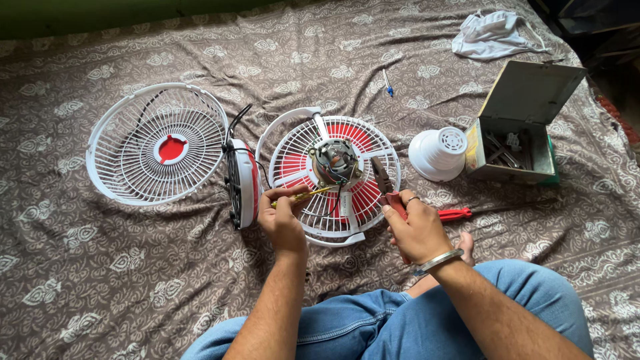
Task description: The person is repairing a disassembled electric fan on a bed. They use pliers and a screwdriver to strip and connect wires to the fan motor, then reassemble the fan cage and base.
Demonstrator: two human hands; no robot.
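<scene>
A small fan lies taken apart on a patterned bedspread. Its rear grille (303, 137) with red blades holds the bare motor (335, 161) in the middle. My left hand (282, 217) grips a yellow-handled screwdriver (308, 194) whose tip points at the motor. My right hand (417, 227) holds red-handled pliers (387, 187), jaws up beside the motor. A metal bangle is on my right wrist.
The white front grille (158, 143) with a red centre lies at left, the fan's base (243, 183) beside it. A white motor cover (438, 153), an open metal toolbox (517, 127), a red-handled screwdriver (460, 213), a pen (387, 83) and a white cloth (490, 33) lie right.
</scene>
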